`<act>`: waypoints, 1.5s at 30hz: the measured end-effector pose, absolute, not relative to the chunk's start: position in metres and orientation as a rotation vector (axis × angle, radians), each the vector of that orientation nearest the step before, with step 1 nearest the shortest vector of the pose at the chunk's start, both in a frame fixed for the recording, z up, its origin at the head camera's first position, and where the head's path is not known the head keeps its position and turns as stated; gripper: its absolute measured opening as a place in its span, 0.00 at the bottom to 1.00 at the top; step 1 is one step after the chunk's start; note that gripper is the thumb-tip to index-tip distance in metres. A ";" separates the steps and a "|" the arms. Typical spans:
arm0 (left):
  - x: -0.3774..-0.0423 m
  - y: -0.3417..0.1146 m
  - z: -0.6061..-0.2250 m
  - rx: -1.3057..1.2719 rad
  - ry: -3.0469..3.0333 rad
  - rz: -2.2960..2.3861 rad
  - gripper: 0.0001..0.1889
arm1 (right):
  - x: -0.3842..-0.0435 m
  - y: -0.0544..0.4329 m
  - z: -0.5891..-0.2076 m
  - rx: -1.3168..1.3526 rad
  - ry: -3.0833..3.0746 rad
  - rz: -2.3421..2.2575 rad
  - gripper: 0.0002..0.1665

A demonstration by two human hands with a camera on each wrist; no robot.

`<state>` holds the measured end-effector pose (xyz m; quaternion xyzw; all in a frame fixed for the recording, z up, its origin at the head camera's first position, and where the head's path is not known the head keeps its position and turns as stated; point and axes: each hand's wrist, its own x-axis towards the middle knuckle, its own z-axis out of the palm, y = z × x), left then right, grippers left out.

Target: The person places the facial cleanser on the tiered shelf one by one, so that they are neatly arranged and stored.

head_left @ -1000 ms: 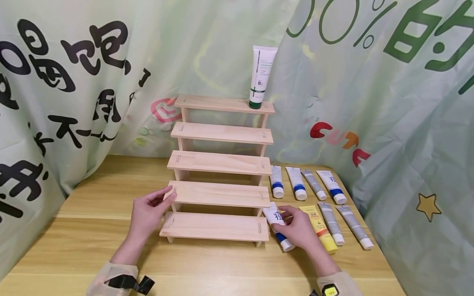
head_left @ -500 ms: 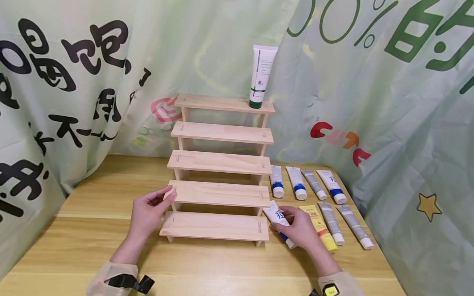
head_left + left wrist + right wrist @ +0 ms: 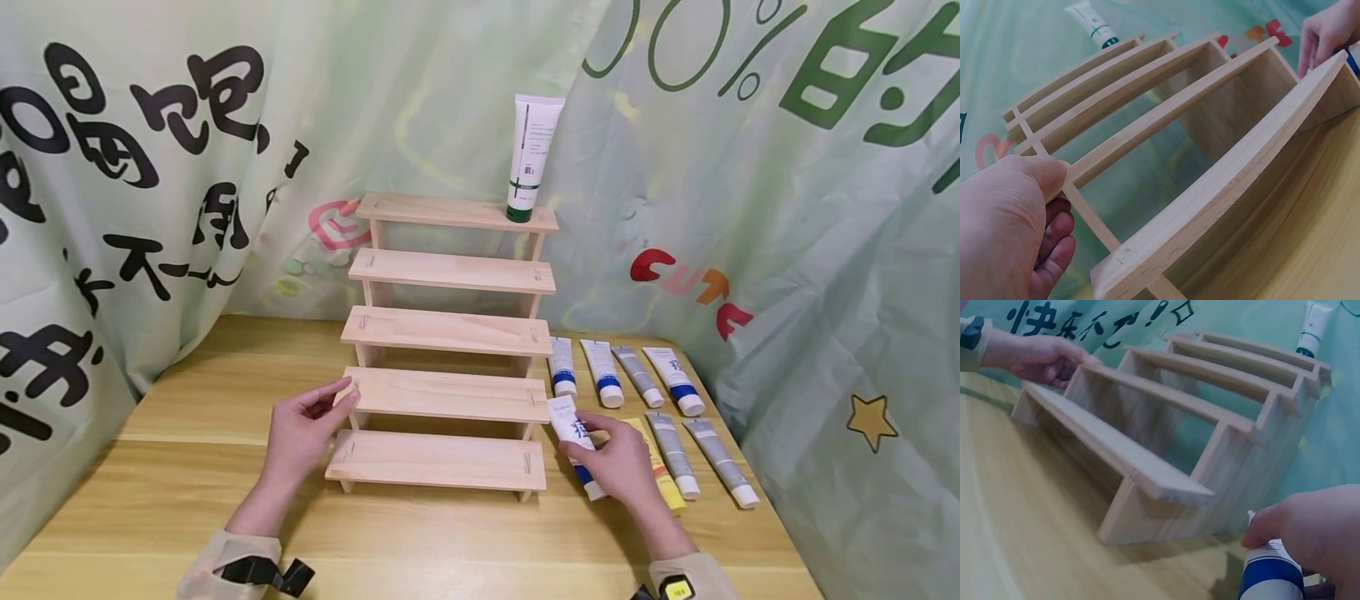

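Note:
A stepped wooden display rack with several shelves stands on the table. My left hand grips the left end of its second shelf from the bottom, thumb on top and fingers curled below, as the left wrist view shows. To the rack's right, my right hand pinches a white squeeze tube with a blue band and white cap, thumb on the near side. The tube slants, cap end towards me; in the right wrist view its blue band shows below my thumb. A white tube with a green cap stands upright on the top shelf's right end.
Behind my right hand lies a yellow tube, partly covered by it. Grey tubes and white-and-blue tubes lie in two rows on the table's right side. A printed curtain hangs close behind the rack.
My right hand has drawn the white-and-blue tube slightly right and away from the rack, covering more of the yellow tube. My left hand has stayed on the shelf.

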<state>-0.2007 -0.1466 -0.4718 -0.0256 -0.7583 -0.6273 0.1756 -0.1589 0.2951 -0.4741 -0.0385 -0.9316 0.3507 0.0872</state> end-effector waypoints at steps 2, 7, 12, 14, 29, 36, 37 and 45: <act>-0.200 -0.147 -0.472 -0.070 -2.148 -1.779 0.13 | -0.158 0.297 -0.468 -0.102 -2.723 1.084 0.34; -0.200 -0.148 -0.472 -0.075 -2.144 -1.774 0.13 | -0.157 0.300 -0.448 -0.075 -2.558 1.133 0.34; -0.200 -0.148 -0.473 -0.077 -2.150 -1.760 0.13 | -0.159 0.299 -0.421 -0.037 -2.397 1.116 0.32; -0.200 -0.148 -0.473 -0.074 -2.161 -1.755 0.14 | -0.161 0.298 -0.410 -0.037 -2.345 1.119 0.33; -0.201 -0.148 -0.475 -0.065 -2.167 -1.778 0.15 | -0.183 0.271 -0.339 0.038 -1.992 1.300 0.32; -0.202 -0.149 -0.475 -0.061 -2.174 -1.768 0.15 | -0.203 0.248 -0.317 0.132 -1.881 1.321 0.30; -0.202 -0.149 -0.475 -0.065 -2.167 -1.770 0.15 | -0.206 0.244 -0.314 0.143 -1.867 1.322 0.31; -0.203 -0.148 -0.476 -0.086 -2.132 -1.803 0.14 | -0.232 0.214 -0.292 0.237 -1.768 1.328 0.33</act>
